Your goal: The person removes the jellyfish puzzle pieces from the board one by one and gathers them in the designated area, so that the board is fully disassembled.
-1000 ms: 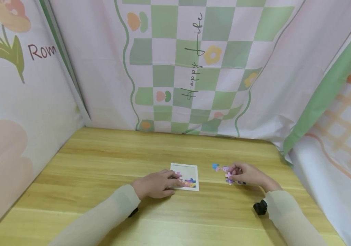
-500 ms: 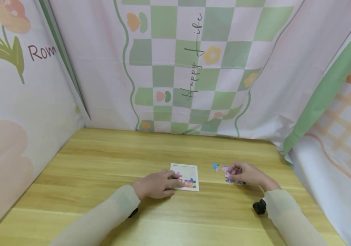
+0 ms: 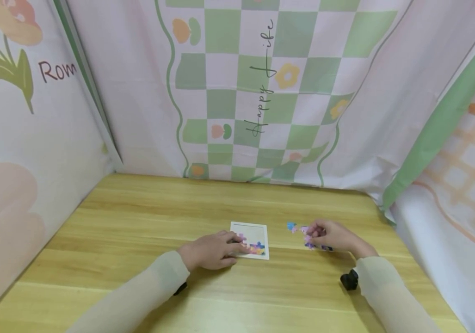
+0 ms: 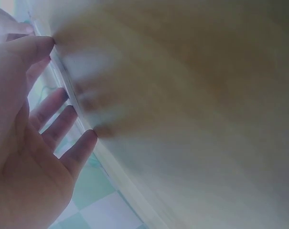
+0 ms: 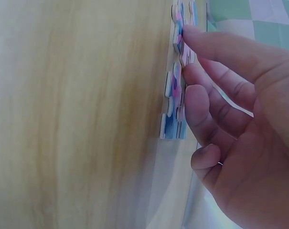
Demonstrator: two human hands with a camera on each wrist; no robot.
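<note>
A white cloth backdrop with green checks and the words "Happy Life" [image 3: 262, 92] hangs behind a yellowish wood-grain desk [image 3: 137, 217]. Two pale cream sleeves [image 3: 131, 291] reach in over the desk, and the two hands are well apart. The left hand [image 3: 212, 250] lies palm down with relaxed, loosely spread fingers, gripping nothing, its forefinger resting across the near left part of a white square puzzle tray [image 3: 255, 232]. The right hand [image 3: 336, 237] has its fingers bent, thumb and forefinger pinching at a pink cardboard puzzle piece [image 3: 307, 238] to the right of the tray; whether that piece is off the desk cannot be told. A black wrist-worn device [image 3: 349, 280] shows by the right cuff. Colourful fitted pieces [image 3: 257, 249] fill the tray's near side, and a small blue piece [image 3: 291, 226] lies between tray and right hand.
</note>
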